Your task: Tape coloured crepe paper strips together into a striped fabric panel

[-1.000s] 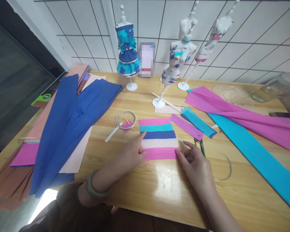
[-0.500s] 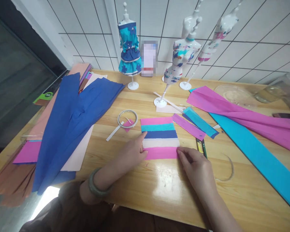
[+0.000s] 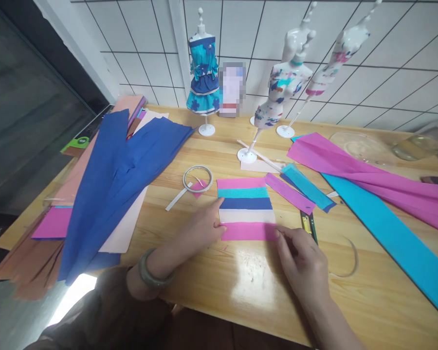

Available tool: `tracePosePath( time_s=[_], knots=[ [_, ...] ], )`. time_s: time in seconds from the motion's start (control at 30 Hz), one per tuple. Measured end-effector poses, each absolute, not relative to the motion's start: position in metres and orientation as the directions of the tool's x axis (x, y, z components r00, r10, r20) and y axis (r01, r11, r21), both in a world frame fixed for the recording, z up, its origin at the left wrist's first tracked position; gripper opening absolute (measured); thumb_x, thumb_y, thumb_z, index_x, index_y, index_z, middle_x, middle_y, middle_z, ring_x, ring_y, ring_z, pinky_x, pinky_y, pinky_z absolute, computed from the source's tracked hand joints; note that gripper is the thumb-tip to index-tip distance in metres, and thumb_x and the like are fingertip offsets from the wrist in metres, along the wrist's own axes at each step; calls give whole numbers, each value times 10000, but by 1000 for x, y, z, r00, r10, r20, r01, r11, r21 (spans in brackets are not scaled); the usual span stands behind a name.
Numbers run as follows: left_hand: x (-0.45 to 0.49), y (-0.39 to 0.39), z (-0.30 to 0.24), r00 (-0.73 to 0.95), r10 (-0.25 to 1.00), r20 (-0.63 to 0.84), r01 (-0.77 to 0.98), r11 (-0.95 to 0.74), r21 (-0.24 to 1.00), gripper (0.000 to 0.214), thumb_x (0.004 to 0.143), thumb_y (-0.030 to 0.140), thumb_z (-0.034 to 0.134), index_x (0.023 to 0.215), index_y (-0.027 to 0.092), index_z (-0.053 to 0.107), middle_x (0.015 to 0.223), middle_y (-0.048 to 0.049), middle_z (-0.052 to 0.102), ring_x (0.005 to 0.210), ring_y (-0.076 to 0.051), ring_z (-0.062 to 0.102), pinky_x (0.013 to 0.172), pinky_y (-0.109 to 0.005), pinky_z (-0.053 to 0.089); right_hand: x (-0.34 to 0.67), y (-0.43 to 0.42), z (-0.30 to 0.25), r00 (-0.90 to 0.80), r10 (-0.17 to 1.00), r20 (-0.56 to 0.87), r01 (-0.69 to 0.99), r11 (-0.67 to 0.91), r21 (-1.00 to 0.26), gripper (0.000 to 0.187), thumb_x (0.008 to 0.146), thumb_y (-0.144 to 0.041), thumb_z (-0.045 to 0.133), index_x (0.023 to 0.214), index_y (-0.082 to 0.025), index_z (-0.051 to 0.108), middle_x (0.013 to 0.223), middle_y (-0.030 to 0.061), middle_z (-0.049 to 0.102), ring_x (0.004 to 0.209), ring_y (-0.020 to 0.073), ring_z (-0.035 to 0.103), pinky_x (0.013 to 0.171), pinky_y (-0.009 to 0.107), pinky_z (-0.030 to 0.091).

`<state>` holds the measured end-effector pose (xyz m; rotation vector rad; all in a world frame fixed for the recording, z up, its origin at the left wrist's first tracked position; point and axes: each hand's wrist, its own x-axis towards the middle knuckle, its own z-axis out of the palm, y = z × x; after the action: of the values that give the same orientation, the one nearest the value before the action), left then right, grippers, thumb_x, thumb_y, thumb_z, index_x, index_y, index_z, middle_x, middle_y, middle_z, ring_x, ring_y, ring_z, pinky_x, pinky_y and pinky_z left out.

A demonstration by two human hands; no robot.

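Note:
A striped crepe paper piece (image 3: 245,203) lies flat on the table, with pink, turquoise, dark blue, white and pink bands from far to near. My left hand (image 3: 203,222) rests at its left edge: the index finger touches near the blue band and the thumb is spread apart on the near pink strip. At the right end of that pink strip (image 3: 248,232), my right hand (image 3: 302,260) has thumb and index finger pinched on the corner; its other fingers are curled. A tape roll (image 3: 197,179) lies beyond my left hand on a small pink scrap.
Dark blue crepe paper (image 3: 131,165) covers a paper stack at left. Mannequins stand at the back, one in a blue dress (image 3: 204,78). Cut strips (image 3: 290,193), a utility knife (image 3: 308,224), and long pink (image 3: 350,165) and turquoise paper (image 3: 387,238) lie at right.
The camera view has shifted slightly, so the whole scene sits further right. My right fingers stay at the pink strip's corner, and my left hand keeps its place on the left edge.

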<state>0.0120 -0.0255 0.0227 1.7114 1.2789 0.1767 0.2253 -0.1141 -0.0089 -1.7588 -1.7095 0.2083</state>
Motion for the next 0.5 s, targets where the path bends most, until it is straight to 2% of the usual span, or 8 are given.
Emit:
tracePosePath(
  time_s=[0.07, 0.13, 0.27, 0.33, 0.4, 0.5],
  knots=[
    [12, -26, 23, 441, 800, -406, 662, 15, 749, 738, 727, 192, 523, 1401, 139, 228, 566, 47, 528, 565, -130, 481, 556, -239, 339, 221, -116, -7, -29, 915, 402, 844, 237, -480, 164, 829, -216, 523, 962, -200, 618, 813, 67, 645, 738, 193, 590, 671, 332, 464],
    [11, -26, 24, 446, 794, -412, 651, 27, 758, 737, 736, 197, 516, 1406, 159, 210, 566, 54, 531, 538, -123, 477, 542, -235, 340, 217, -116, -7, -196, 887, 419, 819, 383, -427, 230, 815, -186, 540, 1036, -204, 602, 920, 76, 658, 854, 212, 595, 765, 371, 462],
    [7, -26, 24, 447, 796, -407, 640, 33, 768, 697, 731, 190, 510, 1378, 187, 250, 559, 72, 512, 484, -103, 457, 492, -217, 319, 212, -115, -11, -351, 849, 395, 776, 499, -384, 353, 821, -169, 533, 1173, -192, 538, 1077, 86, 637, 1058, 234, 543, 887, 426, 432],
    [4, -25, 24, 418, 821, -389, 658, 21, 752, 575, 720, 207, 525, 1276, 183, 380, 573, 68, 511, 491, -102, 462, 483, -213, 312, 212, -114, -14, -361, 841, 403, 778, 510, -368, 360, 821, -166, 539, 1181, -182, 531, 1087, 90, 635, 1071, 232, 537, 891, 426, 437],
    [0, -23, 24, 386, 850, -358, 679, 1, 734, 384, 710, 234, 541, 1089, 184, 496, 598, 57, 519, 524, -106, 482, 490, -212, 317, 212, -113, -17, -361, 836, 413, 783, 512, -354, 359, 815, -164, 553, 1174, -168, 537, 1093, 96, 634, 1076, 231, 535, 894, 419, 444],
    [-3, -21, 24, 402, 851, -337, 689, -39, 724, 146, 704, 244, 548, 838, 184, 543, 647, 34, 549, 592, -114, 514, 517, -212, 336, 212, -113, -19, -369, 830, 418, 787, 518, -335, 361, 808, -162, 564, 1168, -159, 544, 1106, 98, 634, 1098, 231, 526, 906, 415, 445]
  ],
)
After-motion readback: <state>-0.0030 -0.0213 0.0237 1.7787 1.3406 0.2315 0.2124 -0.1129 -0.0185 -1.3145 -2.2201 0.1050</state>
